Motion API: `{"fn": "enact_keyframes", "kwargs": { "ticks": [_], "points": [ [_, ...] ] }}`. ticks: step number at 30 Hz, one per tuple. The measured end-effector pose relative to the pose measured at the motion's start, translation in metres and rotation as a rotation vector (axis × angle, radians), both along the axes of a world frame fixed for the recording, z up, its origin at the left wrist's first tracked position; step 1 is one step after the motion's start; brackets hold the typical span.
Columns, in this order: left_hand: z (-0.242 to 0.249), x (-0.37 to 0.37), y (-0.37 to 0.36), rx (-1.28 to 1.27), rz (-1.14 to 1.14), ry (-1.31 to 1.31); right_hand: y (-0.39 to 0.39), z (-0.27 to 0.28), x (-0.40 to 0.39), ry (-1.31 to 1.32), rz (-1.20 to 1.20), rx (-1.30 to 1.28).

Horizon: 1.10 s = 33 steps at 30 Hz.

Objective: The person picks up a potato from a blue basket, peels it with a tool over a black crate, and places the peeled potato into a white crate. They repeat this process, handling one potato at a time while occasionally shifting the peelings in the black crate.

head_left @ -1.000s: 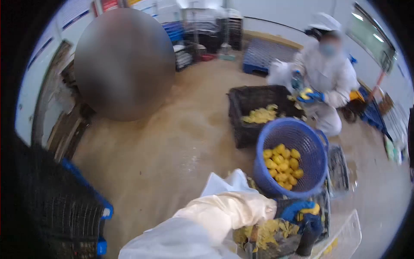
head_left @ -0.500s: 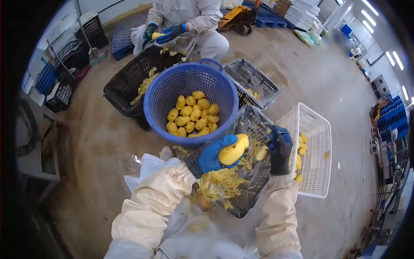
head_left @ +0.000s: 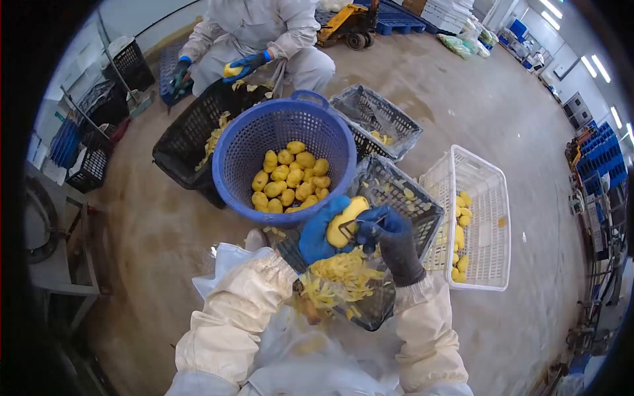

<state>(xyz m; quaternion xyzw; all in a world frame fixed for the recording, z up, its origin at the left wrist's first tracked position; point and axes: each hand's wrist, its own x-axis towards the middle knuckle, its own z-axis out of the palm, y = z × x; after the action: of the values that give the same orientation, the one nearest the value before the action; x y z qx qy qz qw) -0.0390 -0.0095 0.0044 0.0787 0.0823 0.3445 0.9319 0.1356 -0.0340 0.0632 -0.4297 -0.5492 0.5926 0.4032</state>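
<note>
My left hand (head_left: pixel 317 232), in a blue glove, is closed around a peeled yellow potato (head_left: pixel 345 223). In my right hand (head_left: pixel 391 239), gloved in dark blue, is a peeler (head_left: pixel 348 229), whose thin dark frame rests against the potato's right side. Most of the peeler's handle is hidden by my fingers. Below both hands, a heap of yellow peelings (head_left: pixel 340 277) lies in a black lined crate (head_left: pixel 417 212). Just beyond my left hand stands a blue perforated basket (head_left: pixel 228 168) with several yellow potatoes (head_left: pixel 290 175) at its bottom.
A white crate (head_left: pixel 505 221) with potatoes stands to the right. Two more black crates, one at the left (head_left: pixel 173 148) and one behind (head_left: pixel 403 142), hold peelings. Across from me a co-worker (head_left: pixel 264 33) sits with a potato in one gloved hand. A yellow pallet jack (head_left: pixel 350 26) is at the back.
My right hand has moved left from the crate's edge and brought the peeler onto the potato. The co-worker's hands have moved apart.
</note>
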Motion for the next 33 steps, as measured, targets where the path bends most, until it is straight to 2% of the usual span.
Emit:
{"fn": "enact_keyframes", "kwargs": {
  "ticks": [2,4,5,6,8,9,10,12,13,14,16,17,18,20,21,23,24,26,27,28,29,30,31,32,33],
  "points": [
    [-0.007,-0.002,-0.006,-0.045,0.062,0.097,0.028,-0.028,0.030,0.127,-0.351,0.089],
    [-0.015,-0.003,-0.005,0.040,0.057,0.166,0.042,-0.033,0.061,0.258,-0.407,0.113],
    [-0.013,-0.003,-0.003,0.045,0.058,0.167,0.027,0.002,0.029,0.034,-0.446,0.281],
    [-0.012,-0.002,-0.001,0.014,0.090,0.116,0.015,-0.003,0.007,0.035,-0.444,0.288],
    [-0.011,-0.001,0.001,-0.056,0.162,0.016,-0.011,-0.016,-0.019,-0.058,0.011,0.211],
    [-0.013,-0.003,0.002,-0.058,0.161,0.021,-0.006,-0.011,-0.015,-0.154,0.047,0.085],
    [-0.019,-0.005,0.004,0.012,0.084,0.022,0.005,-0.013,-0.006,-0.151,0.041,0.079],
    [-0.027,-0.006,0.005,0.153,-0.055,0.008,0.036,-0.028,0.029,0.178,-0.415,0.107],
    [-0.019,-0.004,0.003,0.150,-0.057,0.007,0.049,-0.037,0.048,0.106,-0.505,0.241],
    [-0.012,-0.005,0.004,0.159,-0.056,0.011,0.047,-0.033,0.041,0.112,-0.504,0.249],
    [-0.004,-0.005,0.004,-0.046,0.153,0.074,0.025,-0.029,0.014,0.086,-0.353,-0.053],
    [0.001,0.003,0.004,-0.209,0.265,0.061,0.011,-0.040,-0.002,0.062,-0.151,0.157],
    [0.006,0.004,0.001,-0.210,0.265,0.062,-0.004,-0.023,-0.019,-0.041,0.046,0.232],
    [0.012,0.004,-0.008,-0.112,0.092,-0.064,0.017,-0.058,0.005,0.113,-0.135,-0.011],
    [-0.009,-0.002,-0.007,-0.019,0.090,0.221,0.031,-0.063,0.027,0.113,-0.134,-0.014],
    [0.005,0.001,-0.012,-0.014,0.075,0.189,0.056,-0.063,0.063,-0.048,-0.456,0.367],
    [0.011,0.000,-0.010,-0.001,0.051,0.161,0.048,-0.044,0.050,-0.041,-0.460,0.372],
    [0.000,0.001,-0.003,-0.075,0.102,0.084,0.015,-0.017,0.016,0.002,-0.112,0.262],
    [0.004,0.000,-0.002,-0.048,0.075,-0.011,0.005,-0.034,-0.005,-0.130,0.019,0.335],
    [0.007,-0.002,-0.002,-0.021,0.045,-0.101,0.009,-0.038,-0.002,-0.129,0.019,0.337],
    [0.007,0.004,-0.006,0.012,0.215,0.160,0.014,-0.037,0.003,0.006,-0.104,0.189],
    [0.034,0.002,-0.019,0.257,0.331,0.611,0.021,-0.035,0.011,0.139,-0.225,0.040],
    [0.010,0.000,-0.012,0.208,0.144,0.374,0.036,-0.034,0.027,0.129,-0.449,0.083],
    [-0.015,-0.002,-0.004,0.159,-0.038,0.138,0.043,-0.049,0.044,0.127,-0.446,0.085],
    [-0.015,-0.001,-0.001,0.168,-0.039,0.140,0.053,-0.070,0.058,0.019,-0.385,0.333]
  ]
}}
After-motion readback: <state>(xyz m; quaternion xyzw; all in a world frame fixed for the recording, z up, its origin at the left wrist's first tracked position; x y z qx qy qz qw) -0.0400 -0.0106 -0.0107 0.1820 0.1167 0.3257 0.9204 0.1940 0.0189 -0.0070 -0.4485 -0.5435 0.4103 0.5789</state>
